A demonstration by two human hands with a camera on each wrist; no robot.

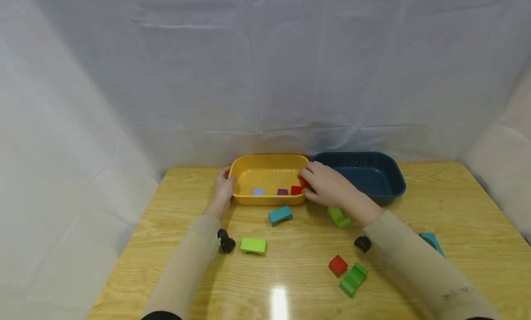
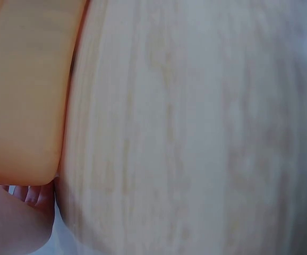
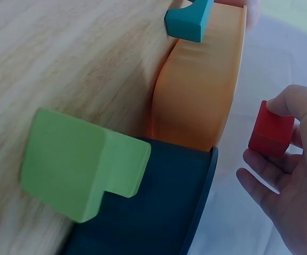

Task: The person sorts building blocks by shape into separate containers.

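Both forearms reach forward: right hand (image 1: 332, 187) pinches a red block (image 3: 271, 130) over the yellow tray's (image 1: 244, 165) rim, left hand (image 1: 223, 191) curls round its end.

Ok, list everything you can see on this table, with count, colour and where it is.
yellow tray: one, yellow, back centre of the table.
blue tray: one, dark blue, touching the yellow tray's right side.
small blocks in the yellow tray: three, light blue, purple, red, along its near wall.
red block in hand: one, red, over the yellow tray's right end.
teal arch blocks: two, one before the yellow tray, one by the right sleeve.
green arch blocks: three, scattered on the near table.
red cube: one, near right.
table: one, light wood.
left hand: holds the yellow tray's left end.
right hand: pinches the red block.
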